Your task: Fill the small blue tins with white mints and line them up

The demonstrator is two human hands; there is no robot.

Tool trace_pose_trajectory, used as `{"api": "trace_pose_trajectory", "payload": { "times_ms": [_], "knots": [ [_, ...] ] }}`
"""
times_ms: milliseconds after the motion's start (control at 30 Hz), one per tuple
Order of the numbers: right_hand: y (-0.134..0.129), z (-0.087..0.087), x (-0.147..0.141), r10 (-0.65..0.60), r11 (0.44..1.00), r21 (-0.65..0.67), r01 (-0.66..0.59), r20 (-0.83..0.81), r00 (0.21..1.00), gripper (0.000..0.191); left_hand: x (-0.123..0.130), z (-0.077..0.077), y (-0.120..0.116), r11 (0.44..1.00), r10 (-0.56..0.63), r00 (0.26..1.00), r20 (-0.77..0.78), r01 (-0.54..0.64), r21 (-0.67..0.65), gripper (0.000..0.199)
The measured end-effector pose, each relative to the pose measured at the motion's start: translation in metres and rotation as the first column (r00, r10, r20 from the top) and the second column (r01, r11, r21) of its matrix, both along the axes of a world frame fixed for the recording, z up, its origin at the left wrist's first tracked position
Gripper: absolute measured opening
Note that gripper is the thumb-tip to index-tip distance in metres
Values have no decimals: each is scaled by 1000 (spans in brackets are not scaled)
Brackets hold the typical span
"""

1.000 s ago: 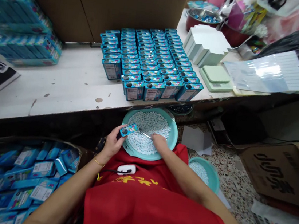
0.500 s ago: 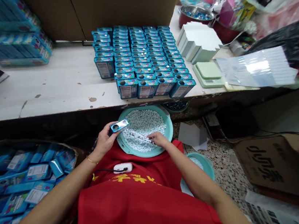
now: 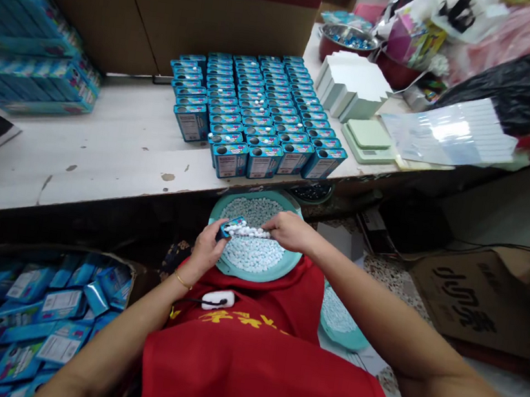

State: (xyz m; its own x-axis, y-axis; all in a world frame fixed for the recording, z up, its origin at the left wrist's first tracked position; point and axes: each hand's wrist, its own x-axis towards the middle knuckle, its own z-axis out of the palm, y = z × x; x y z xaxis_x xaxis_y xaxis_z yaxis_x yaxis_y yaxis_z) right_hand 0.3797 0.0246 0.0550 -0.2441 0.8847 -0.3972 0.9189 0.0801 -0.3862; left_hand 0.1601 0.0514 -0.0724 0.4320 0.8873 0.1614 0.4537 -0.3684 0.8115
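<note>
Blue tin [image 3: 224, 231]: tilted over the left part of the turquoise basin [image 3: 290, 264], its top meeting the row of pellets.
Left hand [image 3: 206, 251]: clamped around the tin; I'd judge a slack hold could let it twist away.
Right hand [image 3: 293, 229]: fingers together on the end of a narrow scoop [image 3: 259, 236], mostly hidden beneath its load; a jerk here could roll pellets off the sides.
White pellets [image 3: 247, 230]: heaped along the scoop; I cannot tell whether its tip sits inside the tin's opening. Misaligned or rushed, they could jam or spill.
Red apron [image 3: 241, 378]: basin apparently resting on the lap; shifting knees could tip it.
White device [image 3: 218, 300]: near the left wrist; its cable could snag.
</note>
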Motion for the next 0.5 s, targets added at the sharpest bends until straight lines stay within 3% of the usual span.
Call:
{"api": "trace_pose_trajectory", "payload": {
  "times_ms": [133, 267, 400, 500],
  "knots": [
    [7, 21, -25, 44, 999, -16, -41, 228, 973, 32, 0, -3, -1, 1000, 3, 1000, 13, -3, 18, 42],
    [1, 30, -25, 4, 1000, 8, -6, 244, 970, 31, -6, -1, -1, 1000, 17, 999, 34, -18, 11, 42],
    [-14, 23, 4, -75, 995, 72, 65, 136, 988, 34, -14, 9, -4, 1000, 15, 999, 30, -16, 27, 42],
    [-24, 5, 29, -179, 978, 115, 175, 32, 983, 39, -18, 16, -4, 994, -29, 999, -15, 31, 104, 43]
  ]
}}
